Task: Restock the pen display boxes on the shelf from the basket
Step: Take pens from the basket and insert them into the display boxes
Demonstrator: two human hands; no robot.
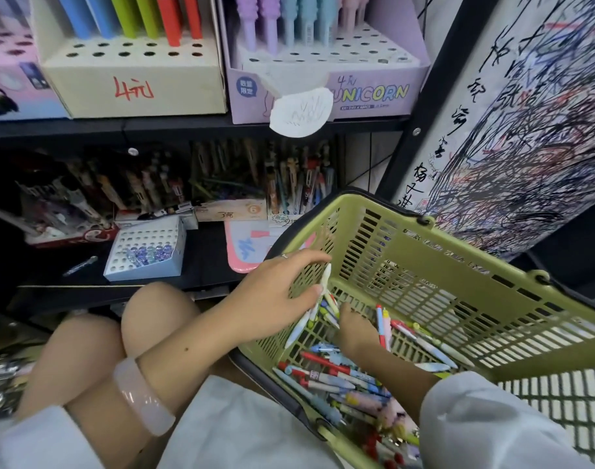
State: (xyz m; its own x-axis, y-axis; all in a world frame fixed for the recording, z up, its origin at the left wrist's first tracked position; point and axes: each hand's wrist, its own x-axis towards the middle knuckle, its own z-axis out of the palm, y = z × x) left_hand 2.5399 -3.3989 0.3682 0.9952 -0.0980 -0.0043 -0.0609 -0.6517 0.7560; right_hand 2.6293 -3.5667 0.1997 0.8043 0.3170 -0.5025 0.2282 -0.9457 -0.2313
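Pens I'm seeing clamped in the left hand over the green basket; right hand is digging inside, fingers hidden.

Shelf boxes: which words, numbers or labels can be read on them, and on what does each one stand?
"UNICORN": front of the lilac display box.
"4" with a handwritten character, in red: front of the cream display box.
"6" in an orange circle: small box on the lower shelf.
Handwriting on the scribbled test paper, blue badge and small print on the lilac box: not readable.
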